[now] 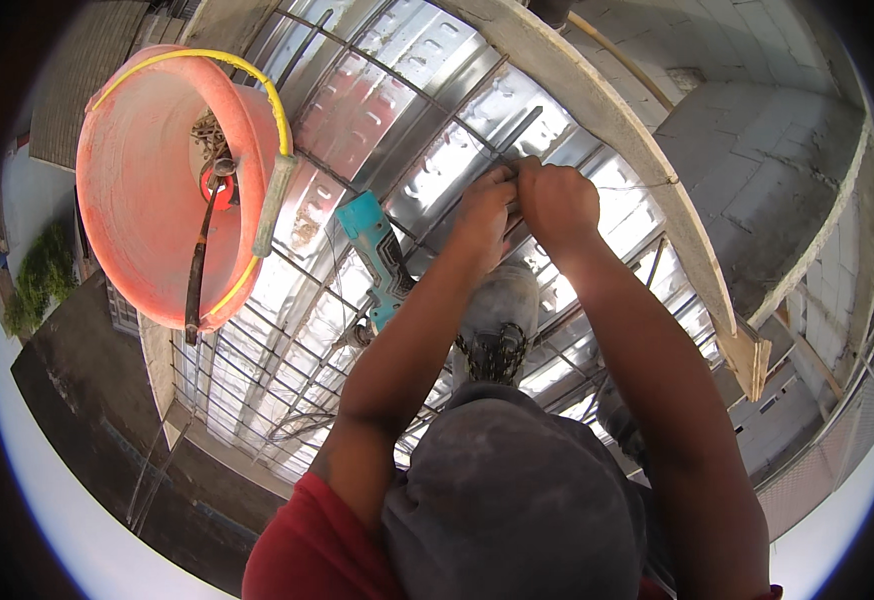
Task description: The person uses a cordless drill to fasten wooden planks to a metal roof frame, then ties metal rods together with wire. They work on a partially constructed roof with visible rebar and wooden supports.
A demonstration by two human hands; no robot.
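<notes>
My left hand [485, 215] and my right hand [560, 207] are pressed together at the rebar grid [427, 95], both with curled fingers. Whatever they pinch is hidden between the fingers. A thin wire or string [632, 186] runs from beside my right hand to the wooden edge board [647, 150]. Left of my left forearm, a teal and black cordless power tool [377, 250] stands among the bars. Farther left is an orange-pink bucket [107, 200] with a yellow handle. A dark-handled hammer [197, 265] leans inside it, over the rim.
Shiny ribbed metal decking [437, 185] lies under the bars. Beyond the curved edge board on the right, the level drops to grey block walls [757, 140]. Loose wire or cable [302, 428] lies on the grid at lower left. A grey cap [517, 500] covers the lower middle.
</notes>
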